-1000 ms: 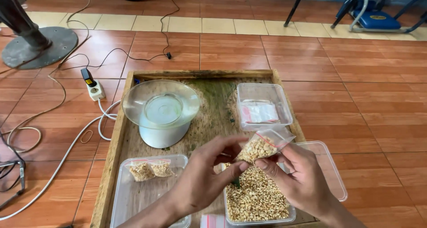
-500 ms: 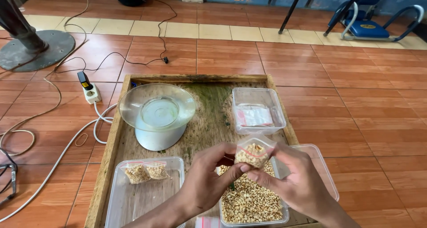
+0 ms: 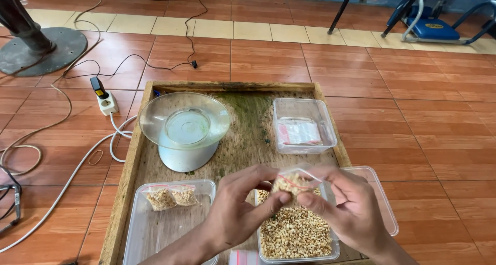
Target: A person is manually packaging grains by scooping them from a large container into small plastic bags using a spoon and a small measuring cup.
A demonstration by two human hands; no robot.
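My left hand (image 3: 238, 208) and my right hand (image 3: 349, 207) both pinch a small clear zip bag of pale grains (image 3: 292, 181), held above an open clear container of loose grains (image 3: 296, 234). The bag's top faces away from me. To the left, another clear container (image 3: 155, 234) holds two filled small bags (image 3: 171, 197). A third clear container (image 3: 304, 125) farther back holds flat empty bags with red strips.
Everything sits on a wooden tray (image 3: 238, 125) on a tiled floor. A scale with a clear bowl (image 3: 183, 128) stands at the tray's left. A clear lid (image 3: 380, 198) lies at right. Cables, a power strip (image 3: 105, 100) and a fan base (image 3: 44, 48) lie to the left.
The small bag was tilted to the right and higher; both hands have lowered it over the grain container and turned it level, fingers working along its top.
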